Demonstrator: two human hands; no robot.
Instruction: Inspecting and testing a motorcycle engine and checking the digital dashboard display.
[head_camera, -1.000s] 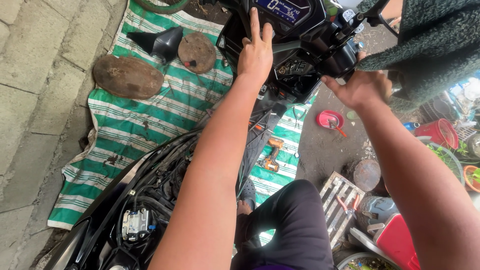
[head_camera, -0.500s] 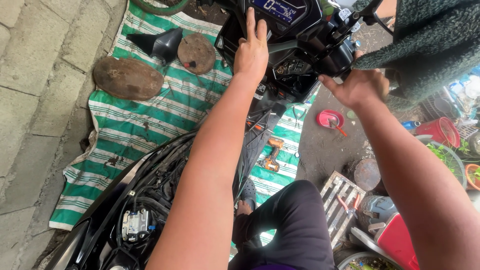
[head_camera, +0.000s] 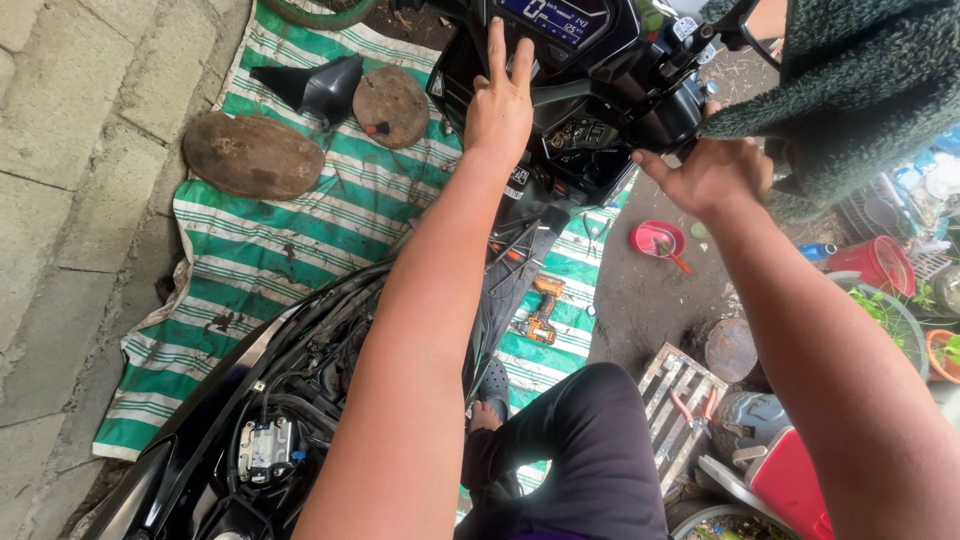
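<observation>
I sit astride a black motorcycle (head_camera: 590, 150) with its body covers off. My left hand (head_camera: 500, 105) lies flat against the black panel just under the lit blue instrument display (head_camera: 555, 18), two fingers stretched up and apart, holding nothing. My right hand (head_camera: 715, 175) is curled around the right handlebar grip, next to the switch housing (head_camera: 672, 105), thumb pointing left. The grip itself is hidden under the hand. Exposed wiring and engine parts (head_camera: 270, 445) show at lower left.
A green-and-white striped tarp (head_camera: 270, 240) lies on the ground with two brown round slabs (head_camera: 250, 155), a black fairing piece (head_camera: 320, 85) and an orange power drill (head_camera: 540, 315). A pink bowl (head_camera: 657, 240), pliers on a slatted crate (head_camera: 685, 395), buckets and plants sit right. Another person's green knitted sleeve (head_camera: 860, 90) hangs at top right.
Almost nothing differs. My left hand stays on the panel and my right hand stays at the handlebar; the view has only shifted slightly.
</observation>
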